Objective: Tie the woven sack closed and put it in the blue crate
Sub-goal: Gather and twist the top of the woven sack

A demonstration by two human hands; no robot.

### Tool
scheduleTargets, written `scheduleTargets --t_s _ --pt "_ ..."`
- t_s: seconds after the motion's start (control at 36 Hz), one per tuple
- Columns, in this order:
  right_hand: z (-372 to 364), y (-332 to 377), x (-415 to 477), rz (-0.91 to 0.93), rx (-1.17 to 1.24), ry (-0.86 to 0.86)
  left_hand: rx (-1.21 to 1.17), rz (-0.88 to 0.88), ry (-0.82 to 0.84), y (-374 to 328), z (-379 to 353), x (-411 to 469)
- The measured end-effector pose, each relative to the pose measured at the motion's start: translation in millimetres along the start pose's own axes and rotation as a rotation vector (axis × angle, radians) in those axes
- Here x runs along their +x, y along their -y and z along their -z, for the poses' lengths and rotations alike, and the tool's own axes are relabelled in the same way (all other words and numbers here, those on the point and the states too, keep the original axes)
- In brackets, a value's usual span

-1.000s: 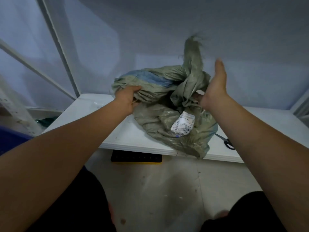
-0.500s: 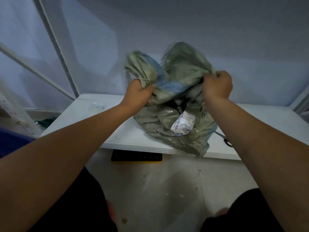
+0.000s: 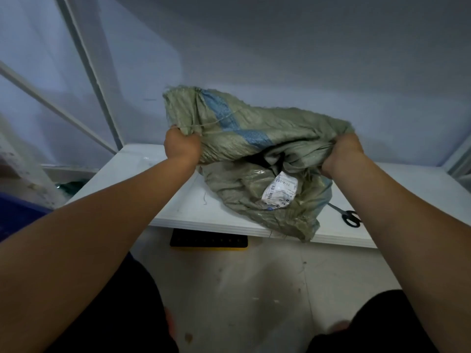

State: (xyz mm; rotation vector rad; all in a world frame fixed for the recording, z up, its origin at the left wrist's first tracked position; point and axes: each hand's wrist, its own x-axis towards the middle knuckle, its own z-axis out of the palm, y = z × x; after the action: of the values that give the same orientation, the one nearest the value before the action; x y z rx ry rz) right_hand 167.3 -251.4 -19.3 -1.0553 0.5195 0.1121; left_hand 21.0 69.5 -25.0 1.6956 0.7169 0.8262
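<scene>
A grey-green woven sack (image 3: 257, 184) with a blue stripe and a white label lies on the white table (image 3: 142, 192), its lower corner hanging over the front edge. My left hand (image 3: 181, 146) grips the left corner of the sack's mouth. My right hand (image 3: 342, 154) grips the right corner. The mouth is stretched wide between both hands and held above the table. A dark gap shows inside the opening. A piece of the blue crate (image 3: 17, 215) shows at the left edge, beside my left forearm.
Black-handled scissors (image 3: 350, 217) lie on the table right of the sack. A black and yellow object (image 3: 209, 241) sits on the floor under the table. White frame bars (image 3: 86, 70) stand at the left, and a pale wall is behind.
Both hands have moved apart, pulling the sack's bunched mouth out wide. One second ago my right hand was open against the upright neck; now it grips the right corner.
</scene>
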Motion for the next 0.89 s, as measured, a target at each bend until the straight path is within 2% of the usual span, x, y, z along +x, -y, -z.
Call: scheduleTargets --t_s 0.14,0.25,0.33,0.44,0.53,0.67,0.78,0.89 --pt "-11.2 1.6 -71.7 -0.061 -0.140 0.025 -0.178 0.156 0.022 1.3 0.6 1.7" --pt "-9.1 9.1 -68.9 0.032 -0.117 0.021 -0.311 0.212 -0.061 -3.1 5.6 9.9" --pt "-1.1 13.4 -47.0 0.094 -0.076 -0.041 -0.296 0.189 -0.113 1.0 14.6 19.7" --pt "8.7 14.1 -33.3 0.179 -0.335 -0.052 -0.358 0.204 -0.112 7.9 23.3 27.3" --pt "14.7 14.0 -30.9 0.185 -0.405 -0.058 -0.421 0.208 -0.075 7.5 25.2 28.2" --pt "12.0 18.9 -28.7 0.014 -0.207 -0.119 -0.452 0.213 -0.047 0.1 30.5 25.9" --pt "11.8 17.1 -47.1 0.029 -0.258 -0.032 -0.471 0.242 0.006 -4.8 32.1 22.4" --pt "5.7 16.3 -77.3 0.110 -0.374 0.162 -0.407 0.306 0.168 -13.5 31.1 10.6"
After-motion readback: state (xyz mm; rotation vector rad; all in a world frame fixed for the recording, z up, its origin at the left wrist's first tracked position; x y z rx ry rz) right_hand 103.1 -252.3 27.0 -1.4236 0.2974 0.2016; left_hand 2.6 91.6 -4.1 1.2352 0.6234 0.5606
